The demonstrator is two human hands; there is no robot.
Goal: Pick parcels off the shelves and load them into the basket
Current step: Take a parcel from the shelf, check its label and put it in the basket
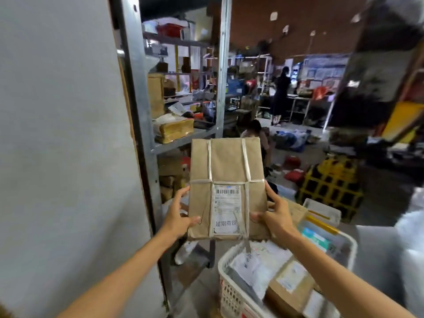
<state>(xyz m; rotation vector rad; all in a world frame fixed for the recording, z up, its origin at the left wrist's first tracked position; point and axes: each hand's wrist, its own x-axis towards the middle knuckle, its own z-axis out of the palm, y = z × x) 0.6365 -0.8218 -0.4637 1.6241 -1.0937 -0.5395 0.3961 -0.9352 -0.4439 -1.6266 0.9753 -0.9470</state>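
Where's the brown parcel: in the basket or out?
Out. The left hand and right hand grip the parcel by its sides, holding it in the air, clear of the basket.

Head view, forward-down, near the parcel [226,166]

1. A brown paper parcel [227,166] tied with white straps is held upright, its label [227,208] facing the camera.
2. The left hand [177,218] grips its lower left edge and the right hand [276,216] its lower right edge, both thumbs on the front.
3. Below right, a white basket [231,292] holds boxes and bags.
4. Behind, a metal shelf [181,141] carries a taped package [174,129] near its front edge.
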